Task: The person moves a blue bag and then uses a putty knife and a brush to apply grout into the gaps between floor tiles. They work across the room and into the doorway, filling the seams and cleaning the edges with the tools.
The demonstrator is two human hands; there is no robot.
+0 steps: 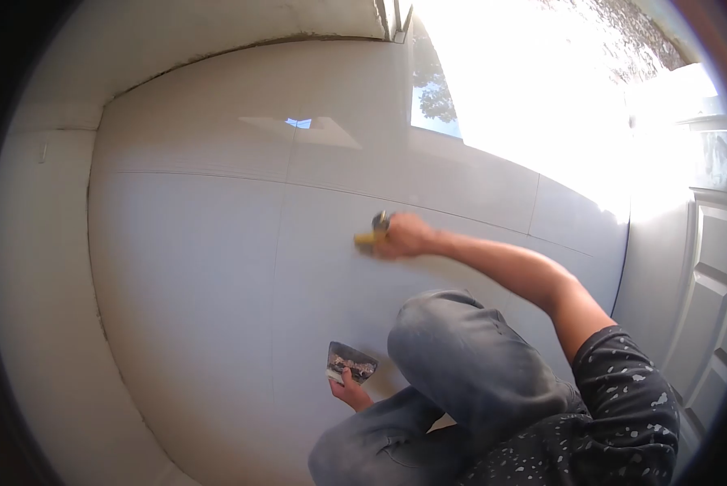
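Observation:
My right hand (408, 236) is closed around a yellow-and-black hand tool (367, 240), held low over the pale tiled floor (209, 259), close to a tile joint. Motion blur hides the tool's exact kind. In front of my knees, my left hand (350, 393) grips a dark, wide trapezoid scraper (362, 371), thumb on its face. Crumbly pinkish-brown material (346, 356) lies across that scraper.
My bent knees (449, 328) in jeans take up the lower middle. Thin joints (347, 191) cross the floor. White walls (51, 259) border it on the left, a panelled white door (708, 267) on the right. Bright sunlight (534, 89) floods the upper right.

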